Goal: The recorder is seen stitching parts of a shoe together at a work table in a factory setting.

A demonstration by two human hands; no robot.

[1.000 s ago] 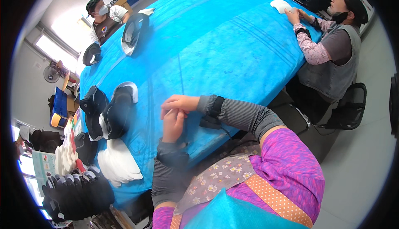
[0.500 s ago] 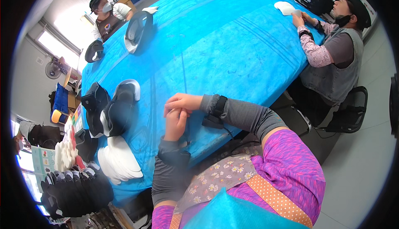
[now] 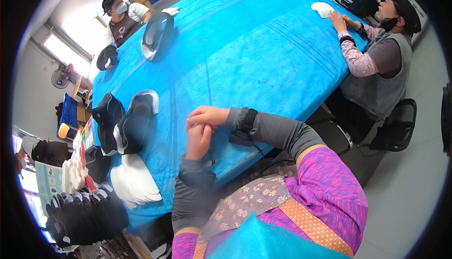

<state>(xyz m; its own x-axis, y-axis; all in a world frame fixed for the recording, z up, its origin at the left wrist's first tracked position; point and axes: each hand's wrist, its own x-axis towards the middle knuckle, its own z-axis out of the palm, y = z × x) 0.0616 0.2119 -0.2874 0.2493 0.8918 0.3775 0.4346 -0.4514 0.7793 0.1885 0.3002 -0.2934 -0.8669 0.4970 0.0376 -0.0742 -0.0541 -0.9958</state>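
My left hand [image 3: 198, 142] and my right hand [image 3: 209, 115] are clasped over the near part of the blue-covered table [image 3: 254, 66]. The right hand's fingers fold over the top of the left hand, and the left thumb lies against them. No object shows between them, though the inner fingers are hidden. To their left stand black curved shells with white edges [image 3: 136, 122], the closest items to my hands. Below those, a fanned pile of flat white insole-shaped pieces [image 3: 134, 181] lies at the table's left edge. A small black box with a cable [image 3: 241, 138] sits by my right wrist.
More black-and-white shells [image 3: 157, 35] stand farther off, near a masked person [image 3: 125, 23]. At the right, another person [image 3: 376, 52] sits with hands at a white flat piece [image 3: 322, 9]. Black pieces [image 3: 87, 216] are packed in a row at lower left.
My hands have stayed clasped in the same place. At the right, the other person's near hand has flattened lower beside the white piece, and the small greyish piece it held no longer shows.
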